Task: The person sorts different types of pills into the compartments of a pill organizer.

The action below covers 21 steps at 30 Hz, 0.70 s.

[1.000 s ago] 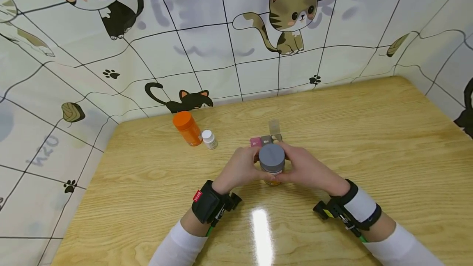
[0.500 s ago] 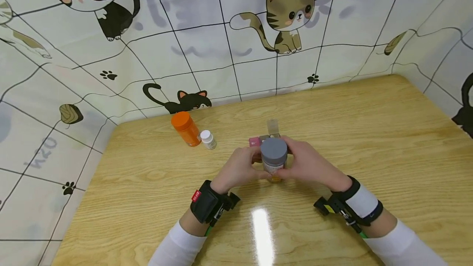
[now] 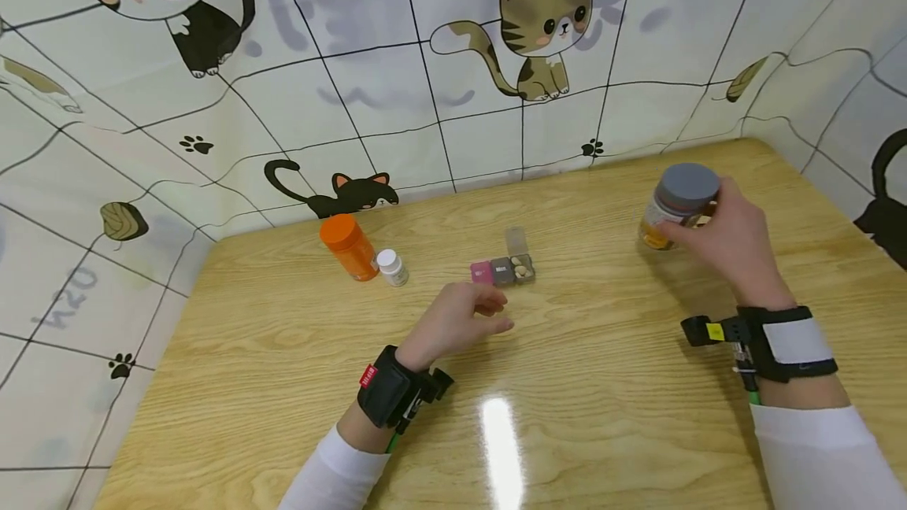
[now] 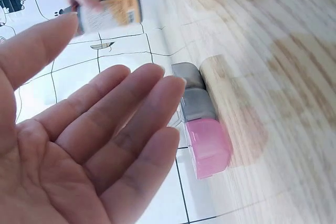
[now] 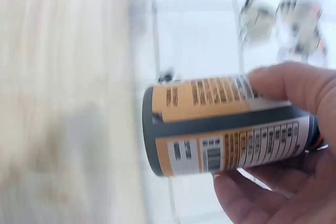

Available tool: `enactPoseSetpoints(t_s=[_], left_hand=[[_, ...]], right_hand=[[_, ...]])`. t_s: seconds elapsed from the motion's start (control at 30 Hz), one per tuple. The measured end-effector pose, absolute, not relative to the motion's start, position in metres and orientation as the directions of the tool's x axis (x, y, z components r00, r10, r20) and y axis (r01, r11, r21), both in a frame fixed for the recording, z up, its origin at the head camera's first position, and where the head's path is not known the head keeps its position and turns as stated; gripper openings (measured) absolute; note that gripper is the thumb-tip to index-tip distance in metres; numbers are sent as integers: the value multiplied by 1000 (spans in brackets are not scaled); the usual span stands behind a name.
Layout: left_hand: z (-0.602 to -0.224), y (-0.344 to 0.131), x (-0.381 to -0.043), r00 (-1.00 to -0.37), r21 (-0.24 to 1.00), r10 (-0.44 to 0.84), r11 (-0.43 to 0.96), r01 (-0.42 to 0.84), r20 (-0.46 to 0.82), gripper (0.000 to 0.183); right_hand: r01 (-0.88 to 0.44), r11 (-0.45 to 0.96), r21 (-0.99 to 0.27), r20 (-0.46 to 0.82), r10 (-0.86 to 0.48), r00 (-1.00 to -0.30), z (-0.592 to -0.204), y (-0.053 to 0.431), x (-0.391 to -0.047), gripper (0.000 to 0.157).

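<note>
My right hand (image 3: 737, 238) grips a pill bottle (image 3: 669, 215) with a grey lid and an orange and white label, at the right of the table. In the right wrist view the bottle (image 5: 226, 129) shows its barcode side, thumb on one side and fingers on the other, raised off the tabletop. My left hand (image 3: 457, 321) holds nothing, its fingers loosely bent and palm facing inward. Just beyond it lies a small pill organizer (image 3: 501, 271) with one pink and two grey compartments. Its rightmost lid (image 3: 516, 241) stands up, and pale pills show inside.
An orange bottle (image 3: 349, 246) and a small white bottle (image 3: 393, 267) stand side by side at the back left of the wooden table (image 3: 602, 400). Behind the table hangs a white cat-print sheet (image 3: 397, 109), which also covers both sides.
My right hand has carried the pill bottle from in front of the organizer to the back right. The left hand has let go of the bottle and stayed near its place, uncovering the organizer.
</note>
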State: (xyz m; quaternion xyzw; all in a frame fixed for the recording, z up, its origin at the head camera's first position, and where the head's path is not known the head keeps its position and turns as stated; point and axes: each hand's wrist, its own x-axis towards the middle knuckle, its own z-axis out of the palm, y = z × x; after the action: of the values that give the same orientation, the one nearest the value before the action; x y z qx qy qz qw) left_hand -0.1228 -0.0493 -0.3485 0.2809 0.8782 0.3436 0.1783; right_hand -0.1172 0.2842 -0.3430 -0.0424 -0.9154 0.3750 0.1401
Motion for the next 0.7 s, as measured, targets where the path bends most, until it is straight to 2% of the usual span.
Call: enactPoseSetpoints(t_s=[0.2,0.7], left_hand=[[-351,-51,-124,-773,695,622,611,379,-126,30],[-352,-52,-124,-764,681,635,610,406,-112,26]], right_hand=[[84,720,-689,185,286,-940,-355,310,-117,70],[149,692,-707,107,313,-944,-369,313,-126,77]])
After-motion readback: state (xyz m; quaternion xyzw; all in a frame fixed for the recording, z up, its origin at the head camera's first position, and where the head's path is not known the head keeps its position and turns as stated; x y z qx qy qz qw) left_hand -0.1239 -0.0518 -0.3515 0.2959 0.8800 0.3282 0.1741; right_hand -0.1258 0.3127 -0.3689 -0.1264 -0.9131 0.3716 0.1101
